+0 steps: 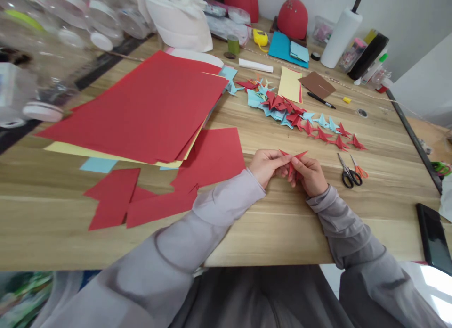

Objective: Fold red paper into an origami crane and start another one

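Between my two hands is a red folded paper crane [293, 166], its narrow points sticking up above the fingers. My left hand [267, 167] pinches it from the left, thumb on top. From the other side my right hand [310, 174] grips it with thumb and fingers. Its lower part is hidden by the fingers. Just beyond the hands lie several finished red paper cranes [322, 134] and light blue paper cranes [322, 120], spread in rows and heaped toward the left. Black-handled scissors [349, 173] rest right of my right hand, beside orange-handled scissors [359, 168].
A big stack of red paper sheets [148, 106] covers the left, with cut red pieces [160, 208] in front. Plastic bottles [67, 17] crowd the far left. At the back are a yellow tape measure [260, 37] and a white bottle [341, 36]. A phone [433, 236] lies right.
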The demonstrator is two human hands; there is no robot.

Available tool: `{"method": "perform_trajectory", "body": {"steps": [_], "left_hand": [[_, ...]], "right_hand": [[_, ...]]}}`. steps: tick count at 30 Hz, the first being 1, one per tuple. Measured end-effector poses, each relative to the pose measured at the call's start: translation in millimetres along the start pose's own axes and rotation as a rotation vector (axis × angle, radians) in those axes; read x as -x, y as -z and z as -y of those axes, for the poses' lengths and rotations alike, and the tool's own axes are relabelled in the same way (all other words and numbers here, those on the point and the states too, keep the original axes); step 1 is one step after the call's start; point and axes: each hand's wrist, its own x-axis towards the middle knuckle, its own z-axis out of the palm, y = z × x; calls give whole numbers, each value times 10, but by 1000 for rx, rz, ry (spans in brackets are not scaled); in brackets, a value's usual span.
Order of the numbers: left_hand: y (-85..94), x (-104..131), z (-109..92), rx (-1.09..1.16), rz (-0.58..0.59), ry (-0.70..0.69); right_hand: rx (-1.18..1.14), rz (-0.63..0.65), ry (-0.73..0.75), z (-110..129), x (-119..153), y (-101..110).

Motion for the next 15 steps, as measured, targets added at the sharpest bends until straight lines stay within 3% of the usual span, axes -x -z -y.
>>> {"method": "perform_trajectory", "body": {"steps": [5,15], "left_hand": [[4,3,0,-11,20,-28],[-8,-13,-52,-39,-117,9]], "right_hand": [[-25,-9,-4,2,-9,-13],[36,-77,-21,-28,-3,1]]}}
